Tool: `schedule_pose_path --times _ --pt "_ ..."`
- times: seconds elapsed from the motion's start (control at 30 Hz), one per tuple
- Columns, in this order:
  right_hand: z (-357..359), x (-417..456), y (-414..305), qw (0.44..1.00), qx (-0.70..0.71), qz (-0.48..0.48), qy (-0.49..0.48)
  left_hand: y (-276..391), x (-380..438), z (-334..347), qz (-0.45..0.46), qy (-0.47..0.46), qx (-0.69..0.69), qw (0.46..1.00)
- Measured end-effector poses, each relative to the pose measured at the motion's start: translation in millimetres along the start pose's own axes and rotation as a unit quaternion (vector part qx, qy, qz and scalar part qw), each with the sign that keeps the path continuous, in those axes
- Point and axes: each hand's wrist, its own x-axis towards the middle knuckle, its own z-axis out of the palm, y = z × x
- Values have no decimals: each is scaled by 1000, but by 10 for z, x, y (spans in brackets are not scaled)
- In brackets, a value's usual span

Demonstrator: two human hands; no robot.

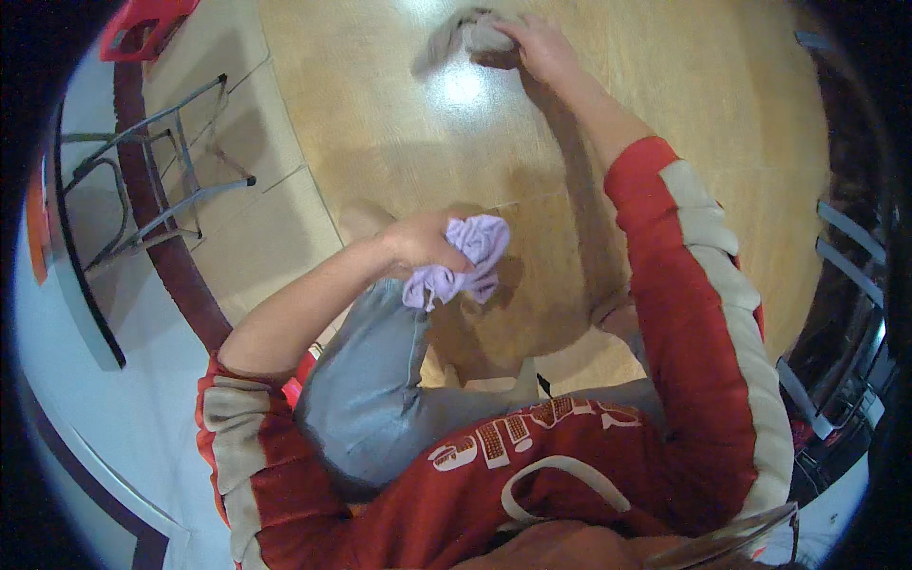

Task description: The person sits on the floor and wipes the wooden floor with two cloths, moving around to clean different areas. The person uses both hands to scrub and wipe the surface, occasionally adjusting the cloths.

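Observation:
My left hand grips a bunched lilac cloth above my knee, its folds hanging past the fingers. Far ahead, at the top of the view, my right hand is on a crumpled greyish cloth, fingers over its right side. That cloth is partly blurred, and a darker brown patch shows under it. It appears to lie against a wood-grain surface, which spreads out before me and reflects a bright light. Whether the right fingers close fully around the cloth is hard to see.
A metal-framed folding stand or chair is on the pale tiles at the left. Behind it stands a red plastic seat or stool. Dark shelving or a rack with metal bars lines the right edge.

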Motion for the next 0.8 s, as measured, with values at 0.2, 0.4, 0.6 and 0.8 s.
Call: schedule_pose_path --times 0.2,0.4,0.6,0.8 --pt "-322 -1315 -494 992 68 99 -37 -251 -378 216 81 192 157 965" --pt "-386 -2431 -492 978 37 118 -169 -255 -483 196 164 192 -27 967" --pt "-396 -2458 -1001 964 11 45 -263 -644 -759 340 238 282 58 928" --pt "-45 -2924 -1332 965 -20 -46 -256 -457 -1111 440 262 242 135 924"
